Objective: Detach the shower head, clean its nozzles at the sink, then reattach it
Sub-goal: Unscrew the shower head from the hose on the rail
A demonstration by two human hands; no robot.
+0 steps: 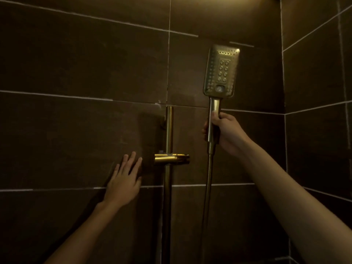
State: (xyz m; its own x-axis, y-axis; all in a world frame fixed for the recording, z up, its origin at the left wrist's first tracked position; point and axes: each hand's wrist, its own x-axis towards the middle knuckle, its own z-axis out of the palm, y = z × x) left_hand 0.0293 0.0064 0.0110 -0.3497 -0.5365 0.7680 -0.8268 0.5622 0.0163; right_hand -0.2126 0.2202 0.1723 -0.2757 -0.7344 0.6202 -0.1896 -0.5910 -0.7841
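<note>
**Head off bracket, hose attached**

My right hand (224, 131) grips the handle of the brass rectangular shower head (221, 71), upright, nozzles facing me. Left hand (124, 178) lies flat-fingered on the dark tile wall (76, 63), just beside the empty brass slider bracket (171, 159). I can't judge whether this is detaching or reattaching. Next: manage the metal hose (208, 178).

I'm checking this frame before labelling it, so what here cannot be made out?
All in the head view:
- Whether the shower head's nozzles are clean or clogged: too dim and small.
- Where the hose ends: cut off by the bottom edge.
- The handle under the right hand: partly covered by fingers.
- Whether the left hand touches the wall: not discernible.
- The holder's socket: too dark.
</note>
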